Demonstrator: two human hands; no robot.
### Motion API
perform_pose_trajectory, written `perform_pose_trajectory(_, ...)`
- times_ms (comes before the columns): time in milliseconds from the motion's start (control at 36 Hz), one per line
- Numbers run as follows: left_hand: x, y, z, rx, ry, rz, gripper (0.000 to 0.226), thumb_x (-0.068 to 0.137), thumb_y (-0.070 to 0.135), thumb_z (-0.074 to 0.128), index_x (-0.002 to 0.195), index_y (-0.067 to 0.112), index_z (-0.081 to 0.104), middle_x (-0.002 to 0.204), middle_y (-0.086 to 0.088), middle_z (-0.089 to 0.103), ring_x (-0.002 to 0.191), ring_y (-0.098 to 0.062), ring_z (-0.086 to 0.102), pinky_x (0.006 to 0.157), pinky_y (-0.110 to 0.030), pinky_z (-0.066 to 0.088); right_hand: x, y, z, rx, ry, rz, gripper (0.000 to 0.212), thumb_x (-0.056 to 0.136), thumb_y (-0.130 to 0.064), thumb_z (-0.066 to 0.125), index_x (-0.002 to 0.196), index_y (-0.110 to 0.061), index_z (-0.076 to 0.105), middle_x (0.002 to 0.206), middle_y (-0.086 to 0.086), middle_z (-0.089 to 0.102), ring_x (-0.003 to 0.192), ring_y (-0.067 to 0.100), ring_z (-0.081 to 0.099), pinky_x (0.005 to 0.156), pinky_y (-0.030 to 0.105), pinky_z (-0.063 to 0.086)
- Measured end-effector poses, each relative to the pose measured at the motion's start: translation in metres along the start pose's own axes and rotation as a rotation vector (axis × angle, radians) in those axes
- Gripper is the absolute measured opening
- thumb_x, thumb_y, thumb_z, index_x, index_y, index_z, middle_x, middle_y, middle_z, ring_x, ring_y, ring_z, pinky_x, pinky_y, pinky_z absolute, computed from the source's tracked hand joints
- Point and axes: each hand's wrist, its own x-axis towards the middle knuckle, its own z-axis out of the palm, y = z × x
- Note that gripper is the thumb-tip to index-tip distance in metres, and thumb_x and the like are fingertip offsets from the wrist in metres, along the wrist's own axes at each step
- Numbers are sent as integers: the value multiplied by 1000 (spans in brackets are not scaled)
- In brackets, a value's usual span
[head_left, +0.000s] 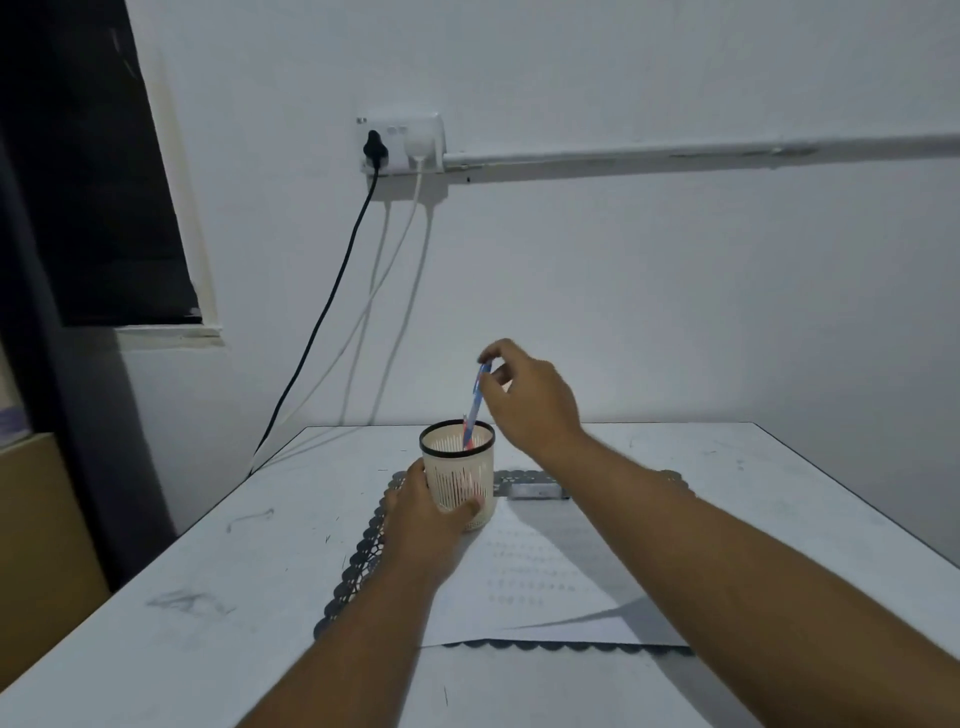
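Right hand (535, 405) pinches blue pen (475, 408); left hand (423, 519) grips slotted cup (460, 475).

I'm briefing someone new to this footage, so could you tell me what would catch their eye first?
The cream pen cup on the table stands out, gripped by the left hand. Above it, the right hand pinches a blue pen whose lower end sits inside the cup.

A hand can pass over the white tabletop (208, 571) either side of the dark scalloped placemat (357, 569). At its far edge stand a cream slotted plastic cup (460, 480) and a flat grey block (535, 490).
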Motion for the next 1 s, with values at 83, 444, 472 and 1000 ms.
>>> perform_pose_trajectory(83,2,-1,-1,8,-6,8,83,53,66,72,126,33,52,120,9,64,120,-26,55,96,-52,52,-1,2,14,-120,-98,-2,16,100,-30,55,113,-30,65,86,-13,72,68,5,59,65,29,42)
perform_pose_trajectory(444,4,-5,0,11,2,25,83,51,66,70,125,32,52,117,9,63,118,-27,55,94,-49,53,-5,17,34,-240,-236,61,40,103,-39,52,140,-28,63,128,-8,69,125,17,56,99,37,49)
perform_pose_trajectory(472,5,-5,0,36,5,28,89,52,66,71,130,30,50,121,6,63,121,-28,53,97,-50,50,-7,20,30,-218,-220,73,41,103,-39,52,141,-27,61,127,-9,67,122,16,56,98,36,48)
perform_pose_trajectory(1000,-34,41,12,583,-20,748,32,99,41,39,73,25,48,64,6,53,61,-17,53,54,-31,30,-117,100,-14,-513,-501,60,24,104,-35,45,82,-26,43,75,-3,48,74,19,49,65,35,33)
